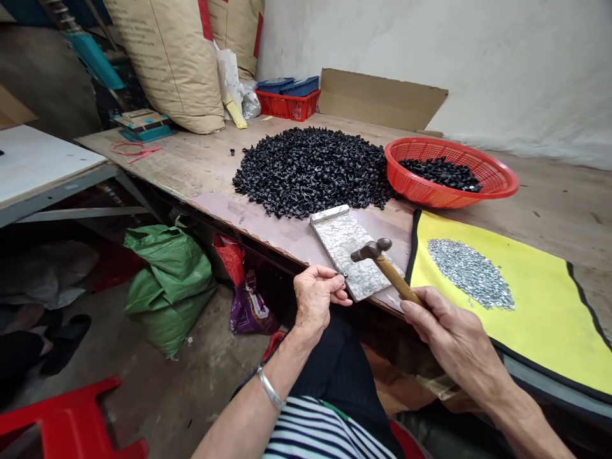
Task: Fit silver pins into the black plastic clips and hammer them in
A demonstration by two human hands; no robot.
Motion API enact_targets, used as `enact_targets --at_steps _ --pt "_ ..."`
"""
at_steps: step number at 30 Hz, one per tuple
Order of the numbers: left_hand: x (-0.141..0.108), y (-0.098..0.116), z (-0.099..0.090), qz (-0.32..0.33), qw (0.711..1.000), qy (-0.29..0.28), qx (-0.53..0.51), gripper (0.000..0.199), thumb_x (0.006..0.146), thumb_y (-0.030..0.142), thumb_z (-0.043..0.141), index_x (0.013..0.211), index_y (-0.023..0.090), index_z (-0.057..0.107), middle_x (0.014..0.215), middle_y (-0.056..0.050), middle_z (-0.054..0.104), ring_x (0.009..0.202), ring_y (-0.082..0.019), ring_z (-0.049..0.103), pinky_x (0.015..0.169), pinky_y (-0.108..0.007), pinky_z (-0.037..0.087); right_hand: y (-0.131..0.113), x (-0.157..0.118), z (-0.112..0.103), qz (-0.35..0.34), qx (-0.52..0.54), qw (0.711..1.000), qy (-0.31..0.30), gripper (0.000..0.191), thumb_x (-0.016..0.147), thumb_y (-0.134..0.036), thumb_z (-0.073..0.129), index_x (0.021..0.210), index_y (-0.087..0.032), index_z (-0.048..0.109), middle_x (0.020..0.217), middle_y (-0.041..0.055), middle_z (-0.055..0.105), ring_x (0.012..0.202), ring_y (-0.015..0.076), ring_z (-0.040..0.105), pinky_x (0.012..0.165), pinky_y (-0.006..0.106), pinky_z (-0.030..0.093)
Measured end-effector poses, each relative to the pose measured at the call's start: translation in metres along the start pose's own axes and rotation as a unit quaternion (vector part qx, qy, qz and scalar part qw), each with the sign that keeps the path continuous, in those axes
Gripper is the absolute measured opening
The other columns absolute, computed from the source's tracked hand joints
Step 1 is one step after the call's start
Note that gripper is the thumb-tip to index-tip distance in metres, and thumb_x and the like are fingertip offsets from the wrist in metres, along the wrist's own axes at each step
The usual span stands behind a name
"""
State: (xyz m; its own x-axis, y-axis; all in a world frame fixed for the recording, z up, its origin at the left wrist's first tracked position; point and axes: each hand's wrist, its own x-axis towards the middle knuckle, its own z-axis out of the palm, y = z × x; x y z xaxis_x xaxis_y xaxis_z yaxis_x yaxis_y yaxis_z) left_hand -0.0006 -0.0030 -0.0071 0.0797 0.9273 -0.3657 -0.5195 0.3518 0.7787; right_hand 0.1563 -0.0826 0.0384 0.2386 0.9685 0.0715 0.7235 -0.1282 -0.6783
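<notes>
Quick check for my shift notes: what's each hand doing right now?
Left hand: closed in a pinch on a small dark piece.
Right hand: closed, holding a small hammer by its wooden handle.

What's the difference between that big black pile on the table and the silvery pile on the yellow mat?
The black pile is much larger than the silver pile. The black pieces look chunky and spiky, while the silver pieces are far smaller and glint like metal. The black pile sits on the bare tabletop, while the silver pile lies on the yellow mat. Both are loose heaps of many small parts.
</notes>
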Motion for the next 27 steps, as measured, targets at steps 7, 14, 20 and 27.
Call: enact_targets --at_steps 7,14,20,27 --pt "0.002 0.002 0.001 0.011 1.000 0.002 0.011 0.023 0.048 0.017 0.074 0.059 0.010 0.055 0.044 -0.001 0.058 0.035 -0.012 0.053 0.033 -0.027 0.051 0.002 -0.014 0.018 -0.189 -0.217 0.951 0.111 0.028 0.092 -0.034 0.036 0.084 -0.018 0.058 0.055 -0.0002 0.059 0.044 0.0137 0.057 0.044 0.024 0.039" --pt "0.003 0.002 0.001 0.004 1.000 0.005 0.007 0.024 0.045 0.018 0.074 0.058 0.011 0.055 0.042 -0.001 0.057 0.034 -0.012 0.052 0.032 -0.027 0.051 -0.022 -0.021 0.009 -0.225 -0.230 0.920 0.226 0.025 0.091 -0.027 0.046 0.108 -0.014 0.058 0.086 0.0068 0.071 0.062 0.0140 0.065 0.056 0.021 0.045" --pt "0.002 0.003 0.001 0.013 1.000 0.006 0.025 0.021 0.047 0.017 0.073 0.057 0.011 0.055 0.039 0.000 0.055 0.035 -0.013 0.053 0.034 -0.027 0.051 -0.014 -0.021 0.024 -0.247 -0.383 0.866 0.206 0.025 0.091 -0.022 0.041 0.093 -0.010 0.064 0.058 0.0032 0.064 0.038 0.0128 0.054 0.039 0.025 0.034" --pt "0.002 0.004 0.003 0.009 1.000 -0.008 0.028 0.023 0.047 0.018 0.074 0.057 0.011 0.055 0.040 0.000 0.056 0.035 -0.013 0.053 0.034 -0.027 0.051 -0.014 -0.021 0.014 -0.266 -0.359 0.862 0.240 0.024 0.089 -0.021 0.048 0.104 -0.007 0.061 0.081 0.0094 0.071 0.054 0.0145 0.063 0.050 0.025 0.043"
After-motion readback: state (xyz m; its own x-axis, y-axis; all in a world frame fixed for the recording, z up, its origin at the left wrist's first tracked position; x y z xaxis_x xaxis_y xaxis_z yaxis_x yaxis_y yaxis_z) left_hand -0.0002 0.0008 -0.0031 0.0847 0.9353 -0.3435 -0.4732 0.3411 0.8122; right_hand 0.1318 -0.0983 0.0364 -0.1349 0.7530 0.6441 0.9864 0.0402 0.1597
